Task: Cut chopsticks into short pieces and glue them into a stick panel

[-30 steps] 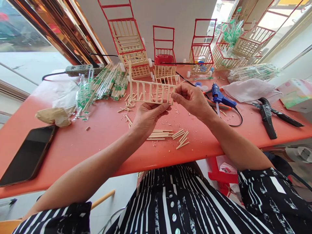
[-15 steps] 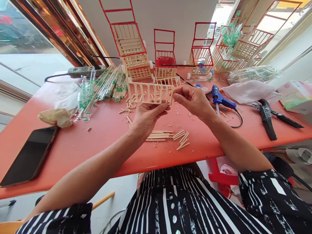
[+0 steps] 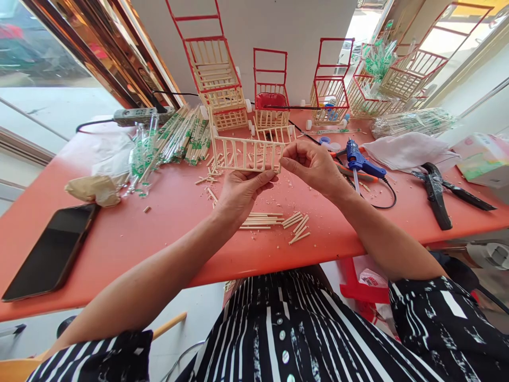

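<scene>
Daylight is flooding through the large glass window with bronze metal frame (image 3: 59,58) on the left; a plain white wall (image 3: 294,21) is rising behind the glossy coral-red surface (image 3: 131,233).

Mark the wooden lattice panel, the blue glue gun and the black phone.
wooden lattice panel (image 3: 244,154), head view, on a middle slat.
blue glue gun (image 3: 360,162), head view, on its body.
black phone (image 3: 50,252), head view, on the screen.
</scene>
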`<state>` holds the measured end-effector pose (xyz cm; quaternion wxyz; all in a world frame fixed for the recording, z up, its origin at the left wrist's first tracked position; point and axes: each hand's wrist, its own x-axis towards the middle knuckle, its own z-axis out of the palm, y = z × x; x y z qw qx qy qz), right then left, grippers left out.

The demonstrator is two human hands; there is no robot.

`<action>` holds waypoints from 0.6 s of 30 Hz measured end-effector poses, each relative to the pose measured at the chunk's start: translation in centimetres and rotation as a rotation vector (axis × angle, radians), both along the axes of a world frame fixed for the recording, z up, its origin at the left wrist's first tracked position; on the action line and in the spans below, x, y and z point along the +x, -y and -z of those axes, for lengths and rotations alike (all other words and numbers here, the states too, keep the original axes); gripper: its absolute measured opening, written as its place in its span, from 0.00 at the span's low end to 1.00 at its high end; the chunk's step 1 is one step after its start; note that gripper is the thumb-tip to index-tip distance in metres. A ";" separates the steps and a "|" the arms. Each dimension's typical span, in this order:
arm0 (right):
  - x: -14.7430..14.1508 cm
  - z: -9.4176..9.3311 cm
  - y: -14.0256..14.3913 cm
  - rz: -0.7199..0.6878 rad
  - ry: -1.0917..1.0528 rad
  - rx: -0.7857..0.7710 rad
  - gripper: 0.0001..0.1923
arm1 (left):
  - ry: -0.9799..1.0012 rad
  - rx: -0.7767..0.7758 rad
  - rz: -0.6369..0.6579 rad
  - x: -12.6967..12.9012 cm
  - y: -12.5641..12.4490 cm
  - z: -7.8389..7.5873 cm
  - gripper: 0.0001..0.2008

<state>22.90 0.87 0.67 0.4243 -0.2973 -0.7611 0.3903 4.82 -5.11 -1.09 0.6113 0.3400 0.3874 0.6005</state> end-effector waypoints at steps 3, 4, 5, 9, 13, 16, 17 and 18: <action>0.1 -0.1 0.0 0.001 0.022 -0.015 0.14 | 0.005 -0.012 0.003 -0.1 -0.1 0.1 0.16; 0.2 -0.1 0.0 0.005 0.027 -0.020 0.13 | 0.010 -0.020 0.002 -0.1 -0.1 0.0 0.16; 0.2 -0.1 0.0 0.011 0.028 -0.022 0.13 | 0.018 -0.029 0.000 -0.1 -0.1 0.0 0.17; 0.3 -0.1 0.0 0.026 -0.004 -0.011 0.16 | 0.048 -0.050 -0.010 -0.2 -0.1 0.0 0.18; 0.1 0.0 0.0 0.006 -0.022 -0.026 0.21 | 0.043 -0.024 -0.003 -0.2 -0.1 0.2 0.17; 0.0 0.0 0.0 -0.011 -0.023 -0.024 0.22 | 0.043 -0.017 0.004 -0.2 0.0 0.3 0.17; 0.0 0.0 0.0 -0.014 -0.022 -0.021 0.22 | 0.044 -0.020 0.003 -0.2 0.0 0.3 0.17; 0.0 -0.1 0.1 -0.015 -0.023 -0.020 0.22 | 0.045 -0.024 0.000 -0.2 0.0 0.3 0.16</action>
